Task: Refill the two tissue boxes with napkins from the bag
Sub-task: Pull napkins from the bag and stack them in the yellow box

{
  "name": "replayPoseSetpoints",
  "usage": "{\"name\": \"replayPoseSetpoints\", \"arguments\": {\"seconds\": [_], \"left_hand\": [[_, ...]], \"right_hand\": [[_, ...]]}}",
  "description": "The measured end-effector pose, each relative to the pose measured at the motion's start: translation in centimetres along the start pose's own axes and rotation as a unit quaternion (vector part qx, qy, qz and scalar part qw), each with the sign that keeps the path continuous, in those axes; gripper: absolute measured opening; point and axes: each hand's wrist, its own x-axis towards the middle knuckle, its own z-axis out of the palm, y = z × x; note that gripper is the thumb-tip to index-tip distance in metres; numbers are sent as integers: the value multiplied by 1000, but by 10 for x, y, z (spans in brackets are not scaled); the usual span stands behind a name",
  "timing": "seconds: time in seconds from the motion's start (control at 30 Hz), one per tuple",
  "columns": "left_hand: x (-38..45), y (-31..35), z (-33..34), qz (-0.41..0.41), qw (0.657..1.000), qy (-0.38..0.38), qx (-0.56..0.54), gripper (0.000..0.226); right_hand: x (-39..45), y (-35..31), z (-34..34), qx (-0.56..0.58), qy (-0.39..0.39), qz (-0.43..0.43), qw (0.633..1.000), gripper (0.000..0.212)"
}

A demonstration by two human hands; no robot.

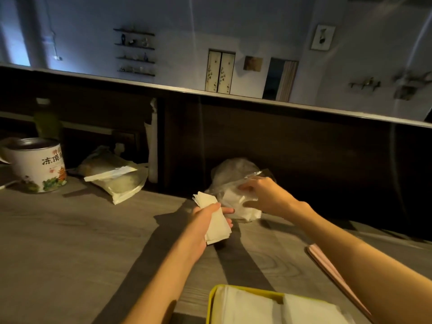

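My left hand [205,220] grips a stack of white napkins [216,220] above the wooden table. Just to its right, my right hand [261,197] reaches into a clear plastic bag [231,174] and its fingers curl round the white napkins [243,206] inside. The bag lies on the table against the dark back panel. At the bottom edge sits a yellow tissue box [214,298], open on top, with white napkins [268,307] filling it. A second box does not show.
A round tea tin [37,164] stands at the far left. A flat packet with a white slip [114,181] lies beside it. A pink flat object [332,267] rests at the right, under my right forearm. A dark panel walls off the table's far side.
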Motion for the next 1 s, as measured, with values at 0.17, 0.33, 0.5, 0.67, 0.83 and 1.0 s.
{"name": "replayPoseSetpoints", "arguments": {"seconds": [0.17, 0.33, 0.5, 0.67, 0.83, 1.0], "left_hand": [[1, 5, 2, -25, 1000, 7, -12, 34], [0, 7, -1, -20, 1000, 4, 8, 23], [-5, 10, -4, -15, 1000, 17, 2, 18], [-14, 20, -7, -23, 999, 30, -7, 35], [-19, 23, -5, -30, 999, 33, 22, 29], [-22, 16, -4, 7, 999, -2, 47, 24]], "right_hand": [[2, -9, 18, -127, 5, 13, 992, 99], [-1, -14, 24, -152, 49, 11, 987, 84], [-18, -16, 25, -161, 120, -74, 977, 45], [-41, -17, 20, -115, 190, -89, 971, 30], [-77, -35, 2, 180, 243, -18, 953, 28], [-111, -43, -2, 477, 253, 80, 838, 29]]}}
